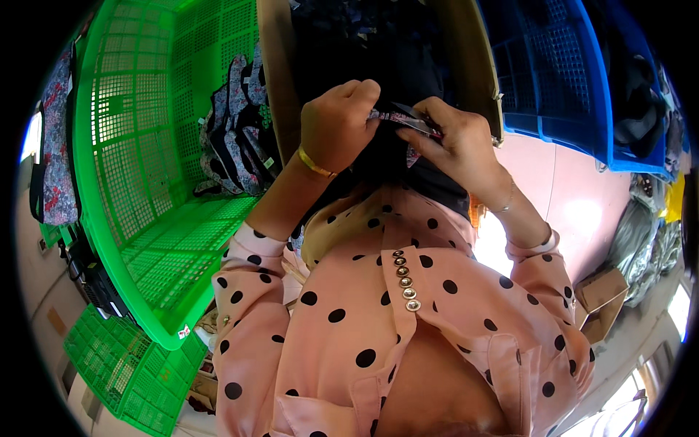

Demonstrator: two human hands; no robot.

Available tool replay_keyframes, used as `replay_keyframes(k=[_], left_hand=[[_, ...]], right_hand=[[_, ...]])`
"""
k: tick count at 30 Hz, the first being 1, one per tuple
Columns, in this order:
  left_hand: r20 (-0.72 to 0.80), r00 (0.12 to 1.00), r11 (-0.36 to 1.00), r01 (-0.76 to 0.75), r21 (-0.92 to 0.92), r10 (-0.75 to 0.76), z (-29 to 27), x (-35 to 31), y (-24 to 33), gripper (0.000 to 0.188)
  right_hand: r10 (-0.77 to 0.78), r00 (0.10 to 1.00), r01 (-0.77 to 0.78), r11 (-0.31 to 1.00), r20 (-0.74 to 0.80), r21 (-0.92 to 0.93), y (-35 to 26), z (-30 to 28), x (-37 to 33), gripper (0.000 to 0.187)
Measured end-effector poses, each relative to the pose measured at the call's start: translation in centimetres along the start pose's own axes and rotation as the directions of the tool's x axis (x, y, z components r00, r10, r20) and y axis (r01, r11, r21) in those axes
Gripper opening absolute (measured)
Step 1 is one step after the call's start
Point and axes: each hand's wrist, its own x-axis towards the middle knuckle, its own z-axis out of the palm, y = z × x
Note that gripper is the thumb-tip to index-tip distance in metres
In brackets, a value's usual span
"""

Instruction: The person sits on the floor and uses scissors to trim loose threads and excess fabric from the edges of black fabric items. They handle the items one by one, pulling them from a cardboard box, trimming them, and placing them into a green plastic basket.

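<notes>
Over my lap, my left hand (338, 120) is closed, pinching the end of a narrow floral fabric strip (381, 115). My right hand (462, 146) grips small metal thread snips (416, 125), their blades pointing left along the strip toward my left fingers. Whether the blades touch the fabric cannot be made out. A bit of patterned cloth (413, 156) hangs just below the snips. Dark cloth (444, 191) covers the area under both hands, and where one dark piece ends and another starts is unclear.
A large green plastic crate (131, 175) at my left holds several floral pieces with black edging (237, 131). Ahead stands an open cardboard box (275, 73) with dark contents. A blue crate (557, 65) is at the right, and a smaller cardboard box (603, 302) sits lower right.
</notes>
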Motion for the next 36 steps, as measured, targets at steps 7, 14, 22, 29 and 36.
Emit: replay_keyframes(k=[7, 14, 22, 29, 36], left_hand=[[0.319, 0.948, 0.829, 0.175, -0.531, 0.004, -0.3, -0.2, -2.0, 0.025], [0.068, 0.998, 0.999, -0.013, -0.051, 0.016, 1.8, -1.0, -2.5, 0.028], [0.155, 0.988, 0.977, 0.036, -0.209, -0.003, 0.0, -0.5, -2.7, 0.032], [0.095, 0.977, 0.972, -0.174, -0.156, 0.19, 1.0, 1.1, -0.2, 0.031], [0.055, 0.935, 0.937, -0.349, -0.026, 0.349, 2.9, 1.3, -0.8, 0.019]], right_hand=[[0.041, 0.995, -0.029, 0.99, 0.089, -0.136, 3.5, -1.0, -1.6, 0.026], [0.044, 0.944, -0.122, 0.968, -0.328, -0.221, 4.7, 3.4, -2.0, 0.039], [0.516, 0.857, -0.435, 0.739, -0.016, 0.514, 7.6, 1.3, -5.2, 0.04], [0.393, 0.908, -0.381, 0.919, -0.144, 0.101, 7.5, 1.2, -6.4, 0.041], [0.243, 0.955, -0.264, 0.957, -0.167, -0.118, 6.2, 1.2, -6.1, 0.04]])
